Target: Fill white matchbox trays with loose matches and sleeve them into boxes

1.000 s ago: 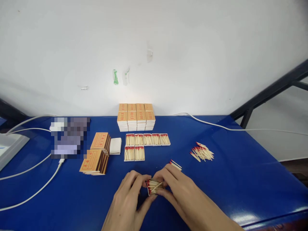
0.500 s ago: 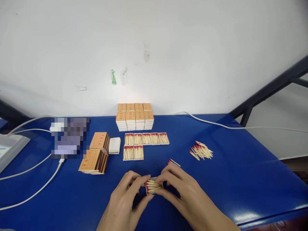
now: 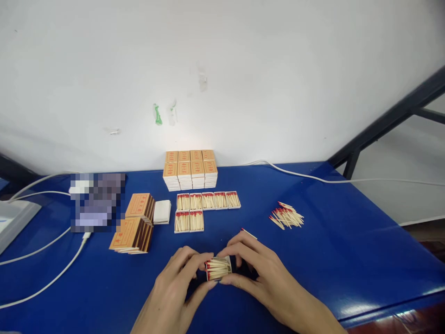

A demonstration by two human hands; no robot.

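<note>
Between both hands is a small white matchbox tray (image 3: pixel 219 269) with red-headed matches lying in it, heads toward the left. My left hand (image 3: pixel 177 278) pinches its left end with thumb and forefinger. At the right end, my right hand (image 3: pixel 259 269) grips the tray with thumb below and fingers above. A loose match (image 3: pixel 249 234) lies just beyond my right fingers, partly hidden by them. Farther off, two rows of filled matchbox trays (image 3: pixel 207 201) lie side by side. To the right is a loose pile of matches (image 3: pixel 288 216).
Closed matchboxes (image 3: pixel 190 169) are stacked against the wall. Orange matchbox sleeves (image 3: pixel 131 232) stand left, beside white trays (image 3: pixel 162 212). A blurred-out device (image 3: pixel 100 204) with a white cable (image 3: pixel 76 262) lies farther left. Another cable (image 3: pixel 313 178) runs along the back of the blue table (image 3: pixel 347 250).
My right fingers have shifted from over the matches to the tray's far edge, showing more of the matches, which lie straighter. The whole view has shifted slightly.
</note>
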